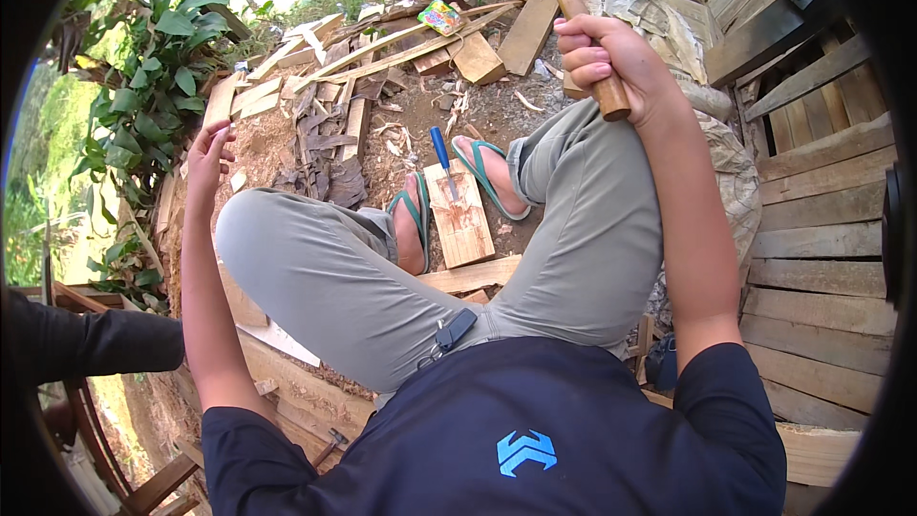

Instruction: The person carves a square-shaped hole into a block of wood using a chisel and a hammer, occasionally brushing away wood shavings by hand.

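My right hand (611, 62) is closed around the wooden handle of a hammer (571, 2), raised above my right knee. The hammer's dark head is at the top, partly cut off by the picture's edge. My left hand (208, 155) is held out beyond my left knee, fingers loosely bent and apart, with nothing visible in it. Between my sandaled feet lies a pale wooden block (468, 241) with a rough, reddish-brown worked patch. A blue-handled tool with a narrow metal blade (440, 149), chisel-like, rests with its tip on that patch. Neither hand touches it.
Scrap boards (478, 59), bark pieces (325, 139) and shavings cover the ground ahead. A small bright packet (440, 17) lies on the scraps. Slatted wood (812, 277) stands to the right, leafy plants (143, 86) to the left. Another hammer (334, 441) lies at lower left, near a dark sleeve-like shape (115, 342).
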A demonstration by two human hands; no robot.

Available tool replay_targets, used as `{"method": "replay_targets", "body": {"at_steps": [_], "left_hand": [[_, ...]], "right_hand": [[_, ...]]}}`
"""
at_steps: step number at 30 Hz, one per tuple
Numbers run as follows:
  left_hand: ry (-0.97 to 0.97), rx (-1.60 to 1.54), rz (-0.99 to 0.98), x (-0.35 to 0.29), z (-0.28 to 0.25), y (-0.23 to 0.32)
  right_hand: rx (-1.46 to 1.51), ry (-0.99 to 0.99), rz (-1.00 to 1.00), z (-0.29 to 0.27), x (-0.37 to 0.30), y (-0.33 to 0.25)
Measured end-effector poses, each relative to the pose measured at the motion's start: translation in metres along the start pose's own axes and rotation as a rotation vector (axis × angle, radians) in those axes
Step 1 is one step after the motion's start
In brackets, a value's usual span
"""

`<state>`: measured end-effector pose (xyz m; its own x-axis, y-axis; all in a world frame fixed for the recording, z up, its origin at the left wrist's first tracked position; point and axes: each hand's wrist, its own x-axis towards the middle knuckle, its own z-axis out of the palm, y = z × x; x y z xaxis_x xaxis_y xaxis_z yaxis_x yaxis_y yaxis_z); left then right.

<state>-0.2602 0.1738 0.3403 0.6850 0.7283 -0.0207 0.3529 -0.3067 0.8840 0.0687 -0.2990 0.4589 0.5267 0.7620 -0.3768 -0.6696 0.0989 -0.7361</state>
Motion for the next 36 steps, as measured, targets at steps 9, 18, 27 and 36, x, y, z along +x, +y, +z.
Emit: {"method": "replay_targets", "body": {"at_steps": [9, 18, 27, 36], "left_hand": [[0.101, -0.007, 0.059, -0.048, -0.020, 0.035], [-0.250, 0.129, 0.033, 0.050, 0.058, 0.041], [-0.843, 0.293, -0.203, 0.133, 0.258, -0.072], [-1.005, 0.332, -0.013, 0.061, 0.335, -0.153]], "right_hand": [[0.185, -0.108, 0.055, -0.009, 0.001, -0.004], [0.033, 0.055, 0.318, -0.014, 0.079, -0.033], [-1.191, 0.151, 0.387, -0.102, 0.266, 0.015], [-1.658, -0.143, 0.156, -0.182, 0.322, 0.114]]}}
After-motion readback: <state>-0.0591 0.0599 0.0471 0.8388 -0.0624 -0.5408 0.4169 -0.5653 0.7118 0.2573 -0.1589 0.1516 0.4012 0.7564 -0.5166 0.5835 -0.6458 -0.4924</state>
